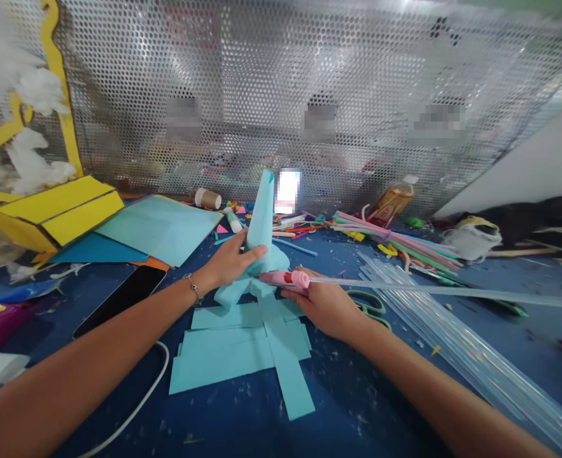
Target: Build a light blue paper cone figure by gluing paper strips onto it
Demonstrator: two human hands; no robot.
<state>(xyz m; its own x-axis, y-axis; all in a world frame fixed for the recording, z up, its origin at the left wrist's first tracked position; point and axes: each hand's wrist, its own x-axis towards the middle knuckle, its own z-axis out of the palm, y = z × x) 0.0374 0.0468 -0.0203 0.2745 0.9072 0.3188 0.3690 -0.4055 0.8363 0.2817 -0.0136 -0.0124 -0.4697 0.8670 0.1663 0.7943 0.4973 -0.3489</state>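
Note:
My left hand (235, 257) is closed around the lower part of an upright light-blue paper cone (261, 213), which has curled paper pieces around its base. In my right hand (326, 305) is a pink hot glue gun (288, 279), its nozzle pointing left at the base of the cone. A long clear glue stick (433, 291) sticks out of the gun's back toward the right. Below the hands lie several light-blue paper strips (221, 359), one of them running down from the cone's base across the others.
A black phone (123, 299) and light-blue sheets (161, 226) lie at left, near a yellow box-like form (61, 210). Green-handled scissors (369, 305) and clear glue sticks (466, 362) lie at right. Behind are colourful straws (395, 238), a bottle (393, 200) and a perforated metal panel (256, 83).

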